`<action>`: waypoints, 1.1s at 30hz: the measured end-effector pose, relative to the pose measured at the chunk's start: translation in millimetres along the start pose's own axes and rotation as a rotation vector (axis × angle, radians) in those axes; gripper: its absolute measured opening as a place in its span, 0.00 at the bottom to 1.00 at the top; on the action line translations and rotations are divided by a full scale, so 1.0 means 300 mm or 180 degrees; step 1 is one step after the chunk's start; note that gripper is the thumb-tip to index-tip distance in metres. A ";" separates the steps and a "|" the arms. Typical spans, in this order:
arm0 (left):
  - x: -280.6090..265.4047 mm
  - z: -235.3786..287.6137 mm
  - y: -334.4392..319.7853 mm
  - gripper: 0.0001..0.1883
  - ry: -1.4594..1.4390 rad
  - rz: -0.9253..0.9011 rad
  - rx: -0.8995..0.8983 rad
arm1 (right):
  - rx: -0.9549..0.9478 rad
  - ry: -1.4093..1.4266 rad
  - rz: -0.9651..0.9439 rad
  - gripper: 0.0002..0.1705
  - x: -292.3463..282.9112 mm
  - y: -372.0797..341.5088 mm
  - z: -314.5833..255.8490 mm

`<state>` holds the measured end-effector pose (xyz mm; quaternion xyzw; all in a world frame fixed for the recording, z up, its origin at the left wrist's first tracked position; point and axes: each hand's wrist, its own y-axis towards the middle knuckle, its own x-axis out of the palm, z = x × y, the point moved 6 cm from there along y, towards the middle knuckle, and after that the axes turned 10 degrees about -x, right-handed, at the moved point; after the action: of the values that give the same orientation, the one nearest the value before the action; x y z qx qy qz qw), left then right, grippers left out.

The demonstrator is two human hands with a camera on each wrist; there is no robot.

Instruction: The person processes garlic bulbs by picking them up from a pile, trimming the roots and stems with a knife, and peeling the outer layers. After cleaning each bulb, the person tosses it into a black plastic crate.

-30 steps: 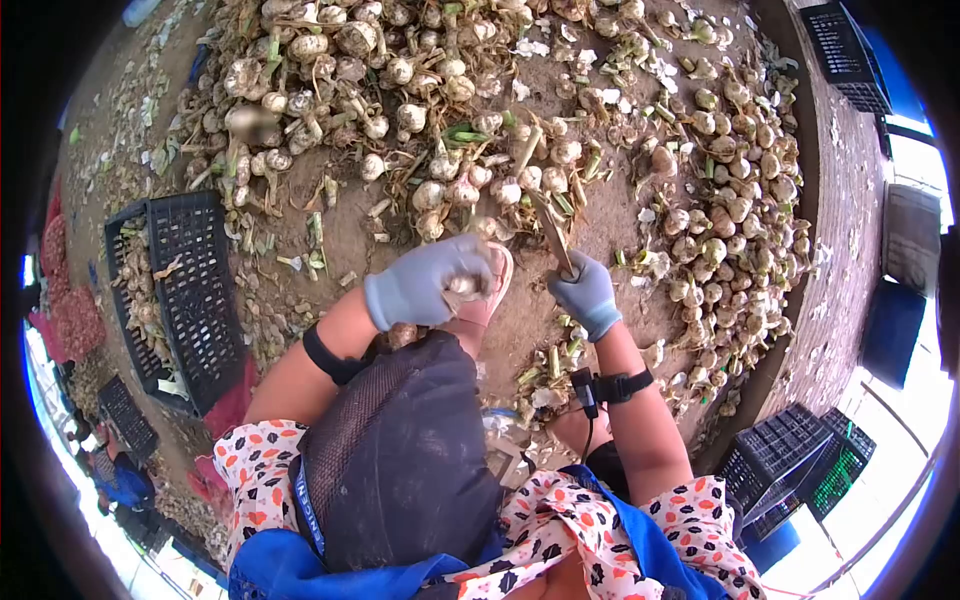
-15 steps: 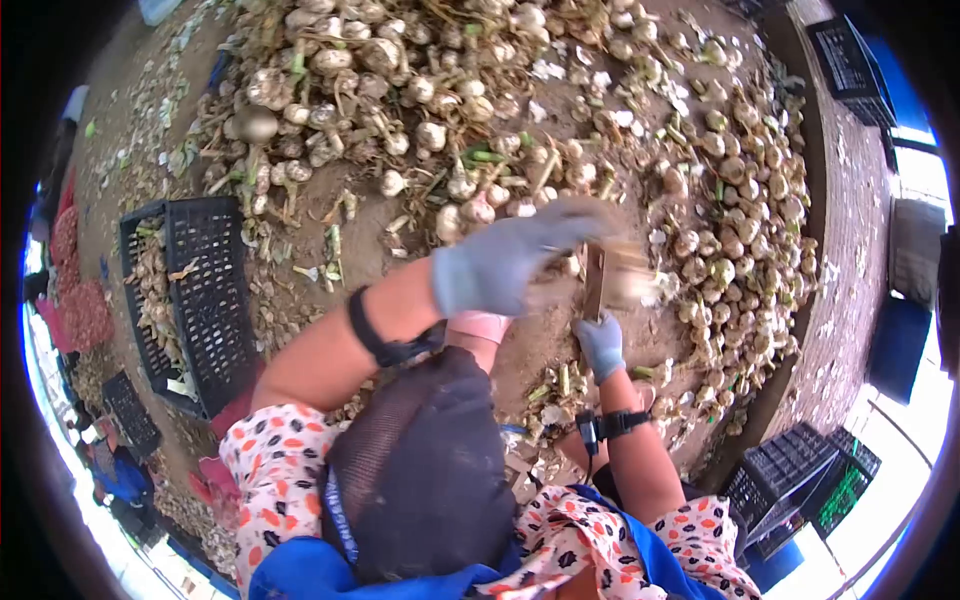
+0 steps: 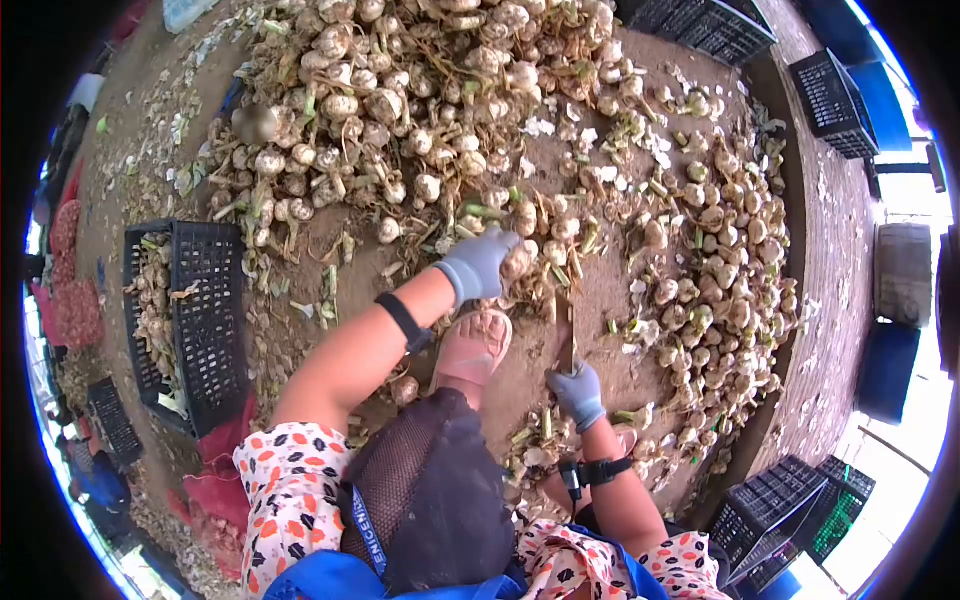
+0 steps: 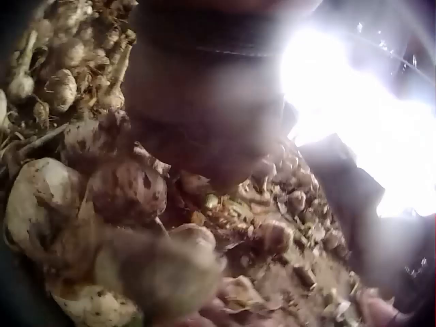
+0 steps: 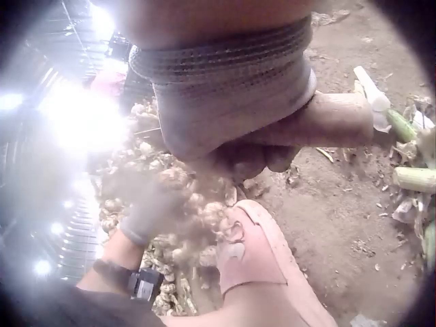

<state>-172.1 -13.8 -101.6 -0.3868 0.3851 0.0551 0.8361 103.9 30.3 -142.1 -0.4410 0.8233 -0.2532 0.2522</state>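
My gloved left hand point(image 3: 480, 266) is at the near edge of the large garlic heap point(image 3: 390, 110), its fingers curled on a garlic bulb point(image 3: 518, 260). In the left wrist view, garlic bulbs point(image 4: 128, 194) fill the foreground, some of them blurred. My gloved right hand point(image 3: 577, 392) grips a knife point(image 3: 564, 330), its blade pointing up and away from me. The knife's wooden handle point(image 5: 334, 120) sticks out of the fist in the right wrist view. Cut stalks point(image 3: 545, 428) lie on the ground by the right hand.
A pile of trimmed garlic bulbs point(image 3: 725, 300) lies on the right along a low ledge point(image 3: 830, 250). A black crate point(image 3: 212, 320) holding garlic stands on the left. More black crates point(image 3: 775, 505) are at the lower right. My sandalled foot point(image 3: 472, 350) is between the hands.
My left hand swung right past the knife, blurred with a pale thing near it, then returned left to the heap. My right hand keeps the knife, now lower in view.
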 end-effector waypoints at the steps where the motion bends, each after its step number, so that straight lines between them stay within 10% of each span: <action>1: 0.000 -0.019 -0.020 0.39 -0.0543 0.0634 0.0232 | -0.0095 0.0043 0.0049 0.09 -0.011 0.004 -0.016; 5: 0.145 -0.106 -0.031 0.34 -0.2997 -0.0205 0.0565 | -0.0732 -0.0436 -0.0147 0.10 -0.037 0.030 -0.155; 8: 0.096 -0.052 -0.149 0.27 -0.2284 -0.0160 0.0508 | -0.1781 -0.1800 0.0024 0.11 -0.024 0.012 -0.342; 10: 0.365 -0.140 -0.106 0.20 -0.4407 -0.2224 -0.0324 | -0.2522 -0.2311 0.0005 0.10 0.016 -0.026 -0.486; 13: 0.195 -0.050 -0.185 0.16 -0.3306 -0.1053 0.0315 | -0.2910 -0.2663 -0.0175 0.12 0.073 -0.047 -0.568; 17: 0.067 0.061 -0.259 0.11 -0.2311 -0.0850 0.0510 | -0.3092 -0.3040 -0.0037 0.10 0.112 -0.059 -0.608; 18: 0.145 0.037 -0.242 0.10 -0.4874 -0.1712 0.0441 | -0.2809 -0.3072 -0.0082 0.09 0.106 -0.043 -0.600; 19: 0.207 0.023 -0.274 0.11 -0.5799 -0.2987 -0.0830 | -0.2790 -0.3077 -0.0087 0.09 0.094 0.000 -0.588; 21: 0.084 0.061 -0.307 0.17 -0.2267 -0.0612 0.1298 | -0.1070 -0.3199 0.0188 0.09 -0.025 0.156 -0.435; 25: 0.056 0.060 -0.313 0.22 -0.2732 -0.0467 0.1414 | -0.0641 -0.3007 0.0611 0.09 -0.159 0.222 -0.285; 27: 0.079 0.046 -0.321 0.24 -0.3366 -0.1805 0.0687 | -0.0964 -0.2271 0.0291 0.10 -0.117 0.168 -0.268; 29: -0.001 0.096 -0.339 0.18 -0.1860 -0.0056 0.2326 | -0.1802 -0.1942 0.0240 0.09 -0.079 0.128 -0.302; 31: -0.001 0.100 -0.344 0.13 -0.1415 -0.0475 0.1800 | -0.0957 -0.0113 -0.0315 0.09 -0.025 0.069 -0.347; 33: 0.037 0.116 -0.356 0.09 0.0448 -0.0498 0.1926 | -0.1717 -0.0475 -0.0502 0.09 0.035 -0.006 -0.533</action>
<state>-101.7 -66.1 -30.6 -0.1520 0.4100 -0.1533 0.8862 -2.2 51.6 -23.9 -0.5722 0.8033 -0.0107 0.1653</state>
